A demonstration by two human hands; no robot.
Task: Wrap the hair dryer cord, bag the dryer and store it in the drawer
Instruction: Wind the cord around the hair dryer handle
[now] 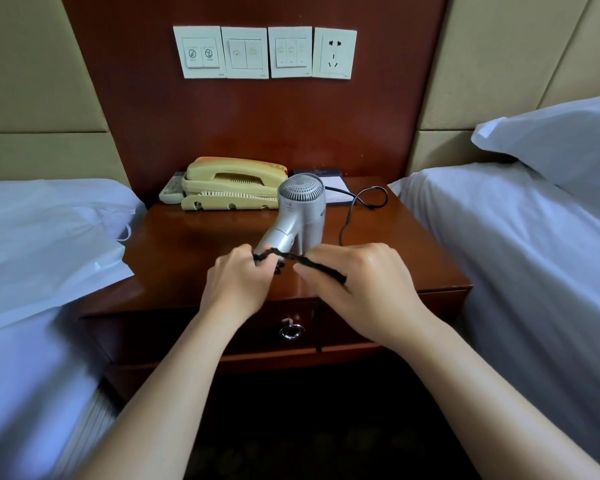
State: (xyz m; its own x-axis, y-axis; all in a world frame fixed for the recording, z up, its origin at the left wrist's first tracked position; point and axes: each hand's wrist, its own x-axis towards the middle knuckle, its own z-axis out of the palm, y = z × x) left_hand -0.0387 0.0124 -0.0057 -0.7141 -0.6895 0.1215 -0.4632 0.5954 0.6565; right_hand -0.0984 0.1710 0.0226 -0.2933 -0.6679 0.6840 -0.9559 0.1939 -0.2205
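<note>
A silver hair dryer (300,209) stands nozzle down on the wooden nightstand (194,244), its handle angled toward me. My left hand (238,282) is closed on the black cord (309,262) at the end of the handle. My right hand (364,289) pinches the same cord a short way along, stretched between both hands. More cord loops loosely across the nightstand at the right rear and hangs down past the drawer front. The drawer (257,334) with a metal ring pull (291,330) is closed. A white bag (49,251) lies on the left bed.
A cream telephone (232,183) and a remote (171,192) sit at the back of the nightstand, with a notepad (333,192) beside them. Wall switches and a socket (334,53) are above. Beds flank the nightstand; a pillow (561,140) is on the right.
</note>
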